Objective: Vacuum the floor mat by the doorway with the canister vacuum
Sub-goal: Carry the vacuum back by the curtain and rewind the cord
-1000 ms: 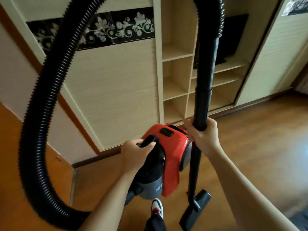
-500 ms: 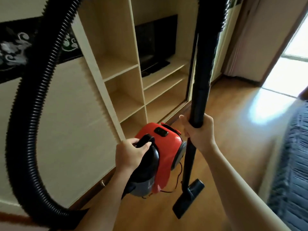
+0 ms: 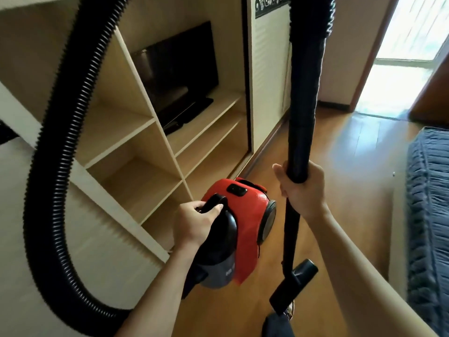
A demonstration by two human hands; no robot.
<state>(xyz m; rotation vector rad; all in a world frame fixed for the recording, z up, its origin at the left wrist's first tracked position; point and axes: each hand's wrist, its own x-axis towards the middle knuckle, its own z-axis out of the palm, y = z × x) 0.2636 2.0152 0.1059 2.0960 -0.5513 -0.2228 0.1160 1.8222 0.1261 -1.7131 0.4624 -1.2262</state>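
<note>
Transport looks to be the step in hand: the canister vacuum (image 3: 243,215) hangs above the wooden floor (image 3: 352,166), with the left hand (image 3: 194,223) curled round its black carry handle (image 3: 215,203). The right hand (image 3: 303,190) is clamped round the black wand (image 3: 303,105), which stands near upright with the floor nozzle (image 3: 295,284) clear of the boards. The ribbed hose (image 3: 48,166) loops wide on the left, close to the shelving unit (image 3: 136,166). No floor mat shows in view; the bright doorway (image 3: 401,81) lies ahead on the right, so the mat is likely that way. To do this well, hold the canister level and close to the body. Steer the hose loop away from the shelf edges and the television (image 3: 179,76), and carry the nozzle past the blue bed (image 3: 430,215). Set the canister down short of the mat before lowering the nozzle.
</note>
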